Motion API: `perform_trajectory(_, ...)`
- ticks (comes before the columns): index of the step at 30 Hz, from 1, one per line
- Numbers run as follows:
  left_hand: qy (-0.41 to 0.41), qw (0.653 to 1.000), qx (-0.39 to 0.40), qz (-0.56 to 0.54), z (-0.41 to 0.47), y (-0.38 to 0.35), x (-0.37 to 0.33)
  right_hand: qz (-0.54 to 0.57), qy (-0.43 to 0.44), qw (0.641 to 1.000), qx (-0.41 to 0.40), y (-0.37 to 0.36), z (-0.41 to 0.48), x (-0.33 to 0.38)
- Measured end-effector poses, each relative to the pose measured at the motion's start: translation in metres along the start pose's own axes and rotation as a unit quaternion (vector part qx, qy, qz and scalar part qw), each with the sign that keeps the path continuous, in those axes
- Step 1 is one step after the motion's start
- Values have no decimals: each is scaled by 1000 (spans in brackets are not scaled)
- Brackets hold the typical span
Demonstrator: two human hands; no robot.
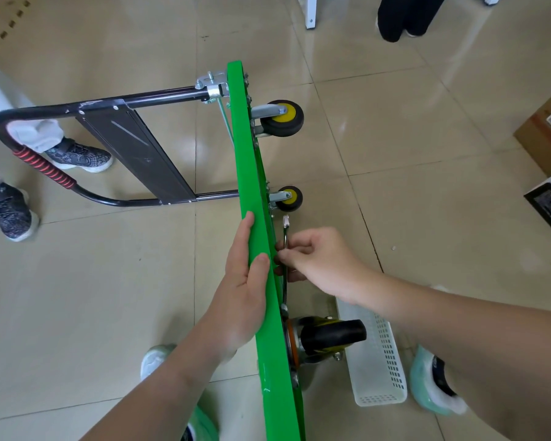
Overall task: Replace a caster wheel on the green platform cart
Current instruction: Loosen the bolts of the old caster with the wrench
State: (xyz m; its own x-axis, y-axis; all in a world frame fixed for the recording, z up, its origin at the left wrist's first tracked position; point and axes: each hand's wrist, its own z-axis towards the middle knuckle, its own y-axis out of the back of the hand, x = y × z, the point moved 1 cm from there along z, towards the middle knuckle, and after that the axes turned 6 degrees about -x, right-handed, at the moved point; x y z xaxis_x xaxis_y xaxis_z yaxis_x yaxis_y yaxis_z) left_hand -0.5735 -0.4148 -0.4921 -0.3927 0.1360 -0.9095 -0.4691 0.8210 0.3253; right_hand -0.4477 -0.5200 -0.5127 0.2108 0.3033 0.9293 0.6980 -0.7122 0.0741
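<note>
The green platform cart [242, 154] stands on its edge on the tiled floor, underside facing right. My left hand [242, 281] grips the deck's upper edge, thumb over the rim. My right hand [315, 259] pinches a slim metal wrench [286, 227] against the underside; its lower end reaches toward the mounting plate of a black swivel caster [331, 335] near me. Two yellow-hubbed casters [282, 119] [288, 198] stick out farther along. The black folding handle [77, 148] with its red grip lies out to the left.
A white perforated plastic basket [379, 361] lies on the floor right of the near caster. My feet in pale green shoes [433, 383] flank the cart. Another person's feet [77, 157] stand at the left, someone's dark legs [401, 17] at the top. Cardboard boxes [544, 128] sit at the right edge.
</note>
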Motion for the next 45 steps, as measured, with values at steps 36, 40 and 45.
perform_trajectory(36,-3,1000,2,4,-1,1,-1,110,-148,983,1,12,31,-14)
perform_trajectory(40,-8,1000,0,4,-1,1,-2,103,-144,984,18,5,32,-15)
perform_trajectory(45,-8,1000,-4,1,0,0,-1,77,-117,990,25,1,23,-7)
